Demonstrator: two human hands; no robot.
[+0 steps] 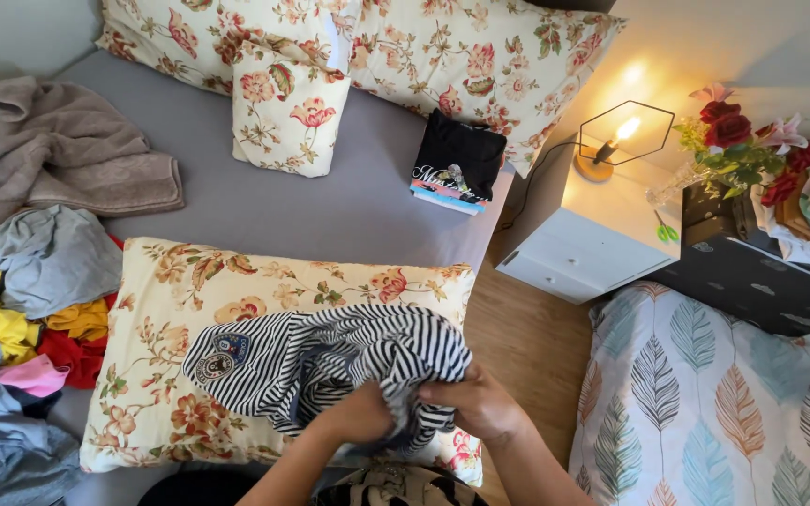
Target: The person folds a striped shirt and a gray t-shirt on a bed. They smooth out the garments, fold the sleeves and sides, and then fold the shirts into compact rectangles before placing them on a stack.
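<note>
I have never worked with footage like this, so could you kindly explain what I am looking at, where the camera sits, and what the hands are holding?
There is one picture, from a camera worn on a person's head, looking down at a bed. No machine here: both are bare hands. The left hand and right hand grip a bunched black-and-white striped garment over a floral pillow. Loose clothes lie piled at the left, folded dark clothes farther up the grey sheet. A white nightstand holds a lit lamp.

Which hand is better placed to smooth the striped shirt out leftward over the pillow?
Left hand, probably: it grips the striped shirt nearer the bunched body on the floral pillow. Right hand clamps the right edge.
</note>
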